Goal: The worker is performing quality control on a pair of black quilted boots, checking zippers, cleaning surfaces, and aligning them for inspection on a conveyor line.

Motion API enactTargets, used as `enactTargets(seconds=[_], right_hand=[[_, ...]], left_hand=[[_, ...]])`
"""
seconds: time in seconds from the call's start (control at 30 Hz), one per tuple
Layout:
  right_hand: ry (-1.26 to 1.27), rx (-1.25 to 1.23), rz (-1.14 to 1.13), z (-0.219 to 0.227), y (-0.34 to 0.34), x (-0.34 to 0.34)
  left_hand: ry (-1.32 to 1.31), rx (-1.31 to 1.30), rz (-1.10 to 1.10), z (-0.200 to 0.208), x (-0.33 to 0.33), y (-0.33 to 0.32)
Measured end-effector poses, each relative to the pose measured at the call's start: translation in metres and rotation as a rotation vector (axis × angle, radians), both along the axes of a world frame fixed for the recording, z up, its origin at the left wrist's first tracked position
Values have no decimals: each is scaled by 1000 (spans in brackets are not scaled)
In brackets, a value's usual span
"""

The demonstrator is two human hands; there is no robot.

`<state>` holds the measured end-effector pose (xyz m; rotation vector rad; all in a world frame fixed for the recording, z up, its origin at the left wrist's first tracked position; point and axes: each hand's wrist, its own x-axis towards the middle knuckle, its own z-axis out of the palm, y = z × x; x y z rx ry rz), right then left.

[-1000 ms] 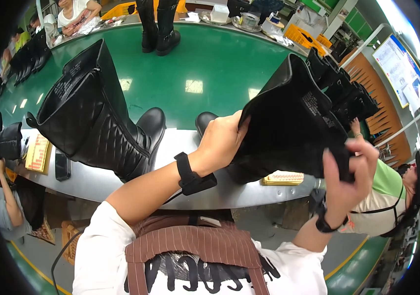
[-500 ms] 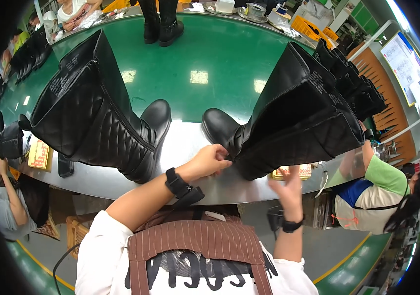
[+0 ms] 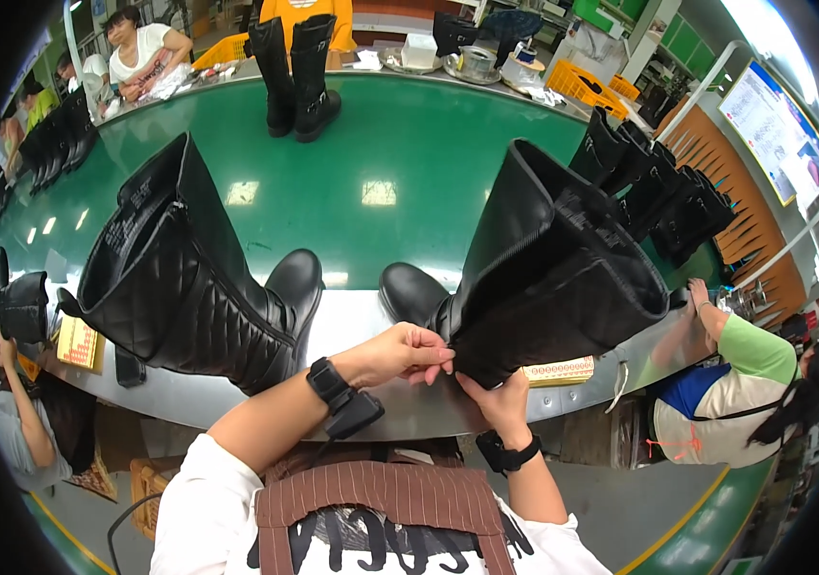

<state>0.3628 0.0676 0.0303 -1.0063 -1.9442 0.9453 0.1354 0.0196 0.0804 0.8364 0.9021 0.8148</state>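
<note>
Before me on the bench stand two tall black boots. The right boot (image 3: 544, 278) leans over to the right, its side zip open along the shaft. My left hand (image 3: 400, 355) pinches at the lower end of that zip, by the ankle; the pull itself is too small to make out. Under it, my right hand (image 3: 500, 398) grips the heel, thumb on the near side and fingers partly hidden by the boot. The left boot (image 3: 199, 287), with a quilted shaft and ankle strap, stands upright and untouched.
Yellow printed card stacks (image 3: 563, 371) lie by each boot. Beyond the metal edge is a green tabletop (image 3: 333, 201) with another boot pair (image 3: 299, 86) at its far side and several more boots (image 3: 659, 182) at right. Co-workers sit on both sides, a person's arm (image 3: 711, 316) resting at right.
My right hand has moved from open beside the boot to a hold on its heel. The left hand stays at the ankle, fingers pinched. The view has tilted up slightly.
</note>
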Motion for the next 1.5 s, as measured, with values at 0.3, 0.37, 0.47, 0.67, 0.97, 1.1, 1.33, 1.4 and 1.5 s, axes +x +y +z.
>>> enactTargets(seconds=[0.3, 0.37, 0.47, 0.67, 0.97, 1.1, 1.33, 1.4, 1.5], right_hand=[[147, 20, 24, -5, -3, -3], [115, 27, 75, -7, -2, -3], [24, -6, 161, 18, 4, 2], [250, 797, -115, 196, 5, 30], [-484, 726, 225, 275, 16, -32], [-319, 1040, 63, 252, 24, -19], [484, -18, 276, 136, 32, 25], [92, -383, 258, 89, 28, 21], [-21, -89, 377, 41, 24, 8]], left_hand=[[-285, 320, 111, 141, 18, -17], [-226, 325, 132, 142, 21, -15], [-107, 282, 196, 135, 19, -12], [-57, 390, 185, 129, 22, -5], [24, 416, 217, 132, 27, 3], [-10, 393, 220, 131, 28, 6], [-38, 366, 237, 128, 29, 8], [-83, 390, 240, 133, 32, 8], [-210, 439, 244, 149, 34, 3]])
